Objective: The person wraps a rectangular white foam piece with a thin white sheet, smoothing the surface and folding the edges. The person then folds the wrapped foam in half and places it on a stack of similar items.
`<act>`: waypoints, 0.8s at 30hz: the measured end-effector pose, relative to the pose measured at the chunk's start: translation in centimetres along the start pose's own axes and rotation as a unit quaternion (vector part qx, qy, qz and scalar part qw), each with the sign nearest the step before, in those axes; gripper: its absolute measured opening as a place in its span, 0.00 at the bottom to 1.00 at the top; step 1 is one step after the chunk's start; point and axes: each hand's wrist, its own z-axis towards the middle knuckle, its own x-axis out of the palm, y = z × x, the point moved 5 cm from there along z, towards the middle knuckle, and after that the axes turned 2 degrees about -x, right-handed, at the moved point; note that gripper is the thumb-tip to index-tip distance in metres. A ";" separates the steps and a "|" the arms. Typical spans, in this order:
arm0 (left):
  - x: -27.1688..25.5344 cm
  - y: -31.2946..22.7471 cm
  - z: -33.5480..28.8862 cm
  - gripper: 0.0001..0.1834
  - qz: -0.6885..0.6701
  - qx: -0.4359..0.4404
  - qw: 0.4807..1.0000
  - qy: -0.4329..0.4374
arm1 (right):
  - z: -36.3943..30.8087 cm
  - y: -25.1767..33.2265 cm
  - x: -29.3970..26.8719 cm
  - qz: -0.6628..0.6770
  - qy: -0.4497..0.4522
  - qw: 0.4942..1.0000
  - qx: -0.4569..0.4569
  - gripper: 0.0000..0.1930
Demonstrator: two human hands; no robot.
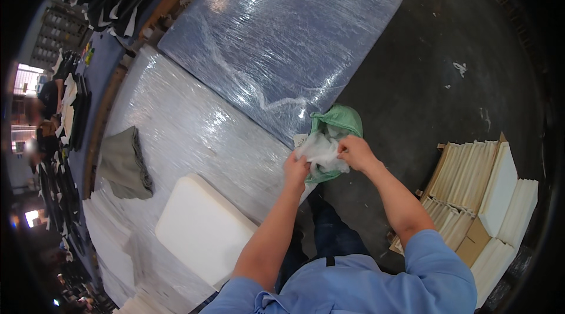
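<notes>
Between both hands a thin, whitish, see-through plastic bag is bunched up. My left hand pinches its left side, fingers closed. On the other side my right hand grips it with bent fingers. Around and behind the plastic lies a green fabric cover, its opening spread about the bag. The cover is by the corner of the wrapped stacks, above my legs. What the plastic holds inside, if anything, cannot be made out.
A white foam cushion and a folded olive cloth lie on a stack wrapped in clear film. Beyond is a bluish wrapped stack. White panels stand in a carton at right. Scraps dot the dark floor.
</notes>
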 end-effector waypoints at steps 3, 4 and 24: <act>-1.6 -0.4 -1.3 0.19 -0.104 0.012 0.994 -0.008 | -0.3 -1.0 -2.5 0.023 -0.021 0.997 0.066 0.10; -2.0 -0.7 -1.8 0.19 -0.129 0.006 0.992 0.003 | -0.5 -1.1 -3.2 0.029 -0.032 0.996 0.083 0.09; -6.4 -2.4 -2.8 0.10 -0.067 0.035 0.988 -0.131 | 1.0 2.7 -0.7 0.027 -0.017 0.999 -0.026 0.14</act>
